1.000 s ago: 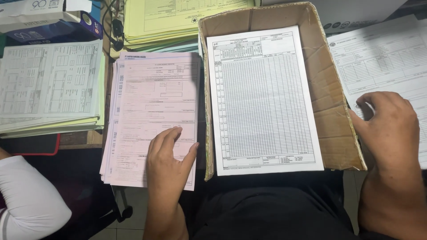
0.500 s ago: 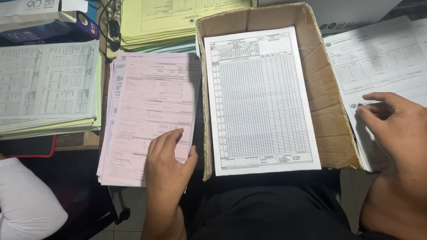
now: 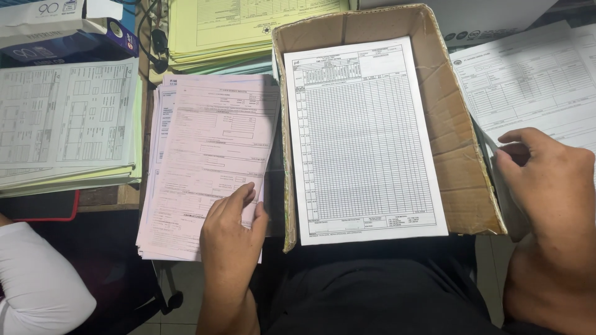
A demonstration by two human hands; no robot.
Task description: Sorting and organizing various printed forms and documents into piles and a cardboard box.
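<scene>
Paper handles light, limp and slippery. Left hand point(image 3: 231, 226) rests open, fingers flat, on the pink forms point(image 3: 208, 164) beside the cardboard box point(image 3: 462, 186). Right hand point(image 3: 549, 180) pinches the white sheets point(image 3: 528, 93) by their near edge, probably the best hold.

Two bare hands and dark clothes

The left hand point(image 3: 231, 232) and the right hand point(image 3: 549, 186) wear no gloves, no rings and no watch. Both forearms are bare, with no sleeves showing. The lap below is covered in dark, plain cloth.
</scene>
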